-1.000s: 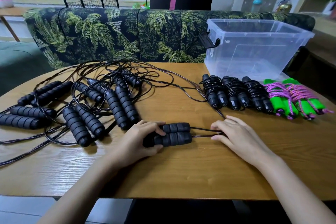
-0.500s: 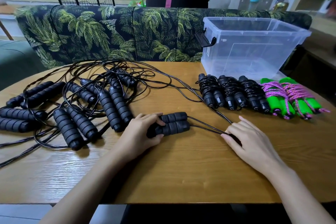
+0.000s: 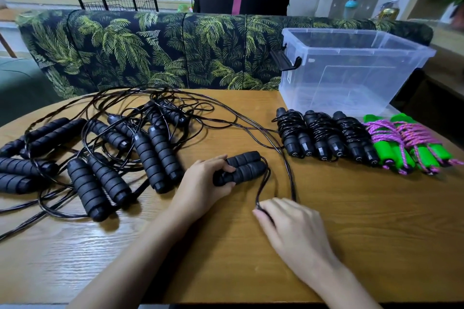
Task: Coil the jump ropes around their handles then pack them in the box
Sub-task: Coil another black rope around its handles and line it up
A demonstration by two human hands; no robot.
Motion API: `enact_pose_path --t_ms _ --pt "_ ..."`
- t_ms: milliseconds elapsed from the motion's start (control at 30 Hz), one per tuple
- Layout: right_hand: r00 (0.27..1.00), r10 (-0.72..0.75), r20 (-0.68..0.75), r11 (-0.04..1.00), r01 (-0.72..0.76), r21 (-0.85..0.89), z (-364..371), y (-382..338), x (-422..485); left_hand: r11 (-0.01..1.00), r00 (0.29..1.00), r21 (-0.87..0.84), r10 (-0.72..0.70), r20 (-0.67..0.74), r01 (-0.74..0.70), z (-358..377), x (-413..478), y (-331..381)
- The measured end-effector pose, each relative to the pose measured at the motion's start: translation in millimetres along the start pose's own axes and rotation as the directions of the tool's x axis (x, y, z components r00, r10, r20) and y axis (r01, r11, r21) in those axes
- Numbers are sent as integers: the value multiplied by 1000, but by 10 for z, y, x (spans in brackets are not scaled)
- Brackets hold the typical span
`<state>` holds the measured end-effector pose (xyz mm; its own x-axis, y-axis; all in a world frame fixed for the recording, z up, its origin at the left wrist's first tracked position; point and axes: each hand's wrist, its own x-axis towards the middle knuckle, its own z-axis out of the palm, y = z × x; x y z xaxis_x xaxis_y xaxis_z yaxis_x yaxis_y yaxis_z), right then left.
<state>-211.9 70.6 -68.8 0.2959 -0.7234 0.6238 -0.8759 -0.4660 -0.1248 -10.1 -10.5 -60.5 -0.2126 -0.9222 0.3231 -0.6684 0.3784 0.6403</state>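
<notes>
Two black handles gripped together by left hand, their cord pinched by right hand, on wooden surface.

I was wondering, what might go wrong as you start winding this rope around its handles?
1. The cord held by the right hand runs back into the pile of loose ropes; pulling may snag it or drag the others along.
2. Its far strand passes close beside the coiled ropes, so winding could knock that row.
3. The left hand grips the handles at one end only; they may splay.
</notes>
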Motion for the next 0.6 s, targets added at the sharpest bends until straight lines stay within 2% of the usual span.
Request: enact_pose_path --t_ms 133,233,333,433,500,600 --pt "994 -102 -24 994 101 -41 180 -410 109 999 999 39 -2 51 0 -43 21 9" --pt "992 -121 -46 989 117 -95 271 -567 127 996 995 68 49 90 -55 -119 25 20" --pt "988 -144 -47 983 137 -123 308 -567 124 997 978 77 13 207 -30 -249 39 150" --pt "984 -174 -23 975 169 -144 326 -561 151 947 952 306 2 306 -100 -270 58 284" --pt "982 -190 -3 971 188 -149 307 -527 168 918 951 376 8 309 -130 -259 91 278" --pt "974 -223 37 968 226 -112 211 -319 198 958 969 269 37 243 -104 -243 147 157"
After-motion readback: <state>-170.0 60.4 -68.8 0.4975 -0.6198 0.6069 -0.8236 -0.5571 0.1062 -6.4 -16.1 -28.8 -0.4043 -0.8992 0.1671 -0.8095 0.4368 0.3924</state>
